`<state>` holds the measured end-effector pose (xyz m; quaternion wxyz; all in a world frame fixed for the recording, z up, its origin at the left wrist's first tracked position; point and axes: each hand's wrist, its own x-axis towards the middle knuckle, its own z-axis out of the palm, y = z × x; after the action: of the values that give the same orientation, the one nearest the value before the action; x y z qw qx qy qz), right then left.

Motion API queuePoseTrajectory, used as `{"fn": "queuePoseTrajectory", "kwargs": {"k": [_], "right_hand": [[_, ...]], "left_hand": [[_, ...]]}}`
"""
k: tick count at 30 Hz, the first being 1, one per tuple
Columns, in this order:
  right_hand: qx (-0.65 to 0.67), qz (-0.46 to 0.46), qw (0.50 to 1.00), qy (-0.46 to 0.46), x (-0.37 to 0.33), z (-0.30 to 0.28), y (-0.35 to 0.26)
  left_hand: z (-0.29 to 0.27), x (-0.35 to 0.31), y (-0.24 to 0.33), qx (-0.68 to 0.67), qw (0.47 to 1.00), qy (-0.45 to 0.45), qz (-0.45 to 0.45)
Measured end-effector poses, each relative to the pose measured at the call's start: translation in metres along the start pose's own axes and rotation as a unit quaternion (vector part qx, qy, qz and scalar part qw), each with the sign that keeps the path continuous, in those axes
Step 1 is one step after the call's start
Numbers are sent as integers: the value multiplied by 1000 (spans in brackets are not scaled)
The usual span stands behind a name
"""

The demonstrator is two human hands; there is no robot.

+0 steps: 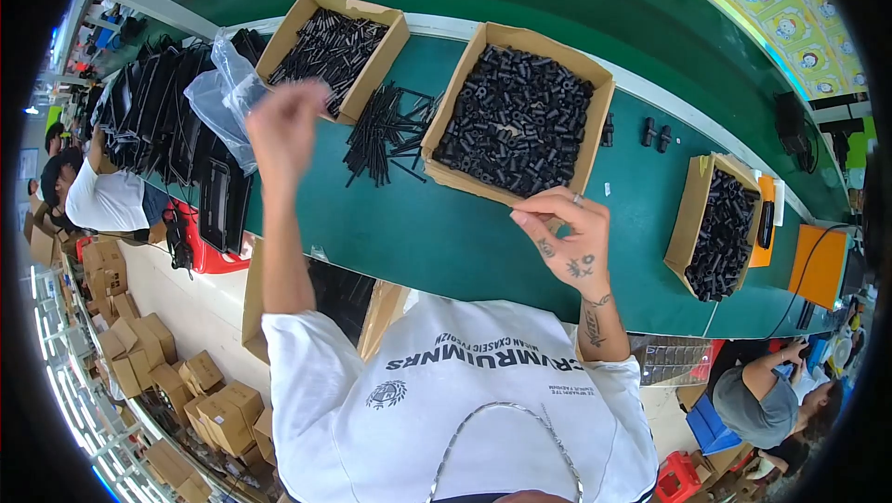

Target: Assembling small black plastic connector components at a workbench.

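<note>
My left hand (286, 127) is raised at the front of a cardboard box of thin black rods (336, 46), smeared by motion, so its fingers and anything in them are unclear. A loose heap of black rods (381, 131) lies on the green table between the boxes. In front of a larger cardboard box of small black plastic fittings (516, 113), my right hand (571, 238) has thumb and index fingertip pressed together. Whatever it may pinch is too small or hidden to name.
A clear plastic bag (226, 90) and a stack of black flat frames (158, 113) are at the left. Two black fittings (657, 134) and another box of black parts (720, 234) sit at the right on the green table (446, 248). Co-workers are at both sides.
</note>
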<state>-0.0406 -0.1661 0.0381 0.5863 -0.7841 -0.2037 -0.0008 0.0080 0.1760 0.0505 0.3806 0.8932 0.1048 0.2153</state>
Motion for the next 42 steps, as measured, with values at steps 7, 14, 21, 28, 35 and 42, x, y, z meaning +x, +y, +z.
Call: {"fn": "queuePoseTrajectory", "kwargs": {"k": [7,14,21,28,35,42], "right_hand": [[-27,27,999,31,-11,-11,8],[-41,75,996,34,-14,-22,6],[-58,-38,996,-60,39,3,12],[-292,-174,900,-271,186,94,48],[-338,-95,840,-413,232,127,57],[-396,-54,802,-444,230,125,54]], "left_hand": [[35,151,-111,268,961,65,-12],[52,172,-150,318,946,43,37],[47,117,-65,242,952,74,172],[78,-30,8,137,966,2,222],[105,-62,-9,166,971,-9,172],[112,-47,-10,205,969,-44,132]]}}
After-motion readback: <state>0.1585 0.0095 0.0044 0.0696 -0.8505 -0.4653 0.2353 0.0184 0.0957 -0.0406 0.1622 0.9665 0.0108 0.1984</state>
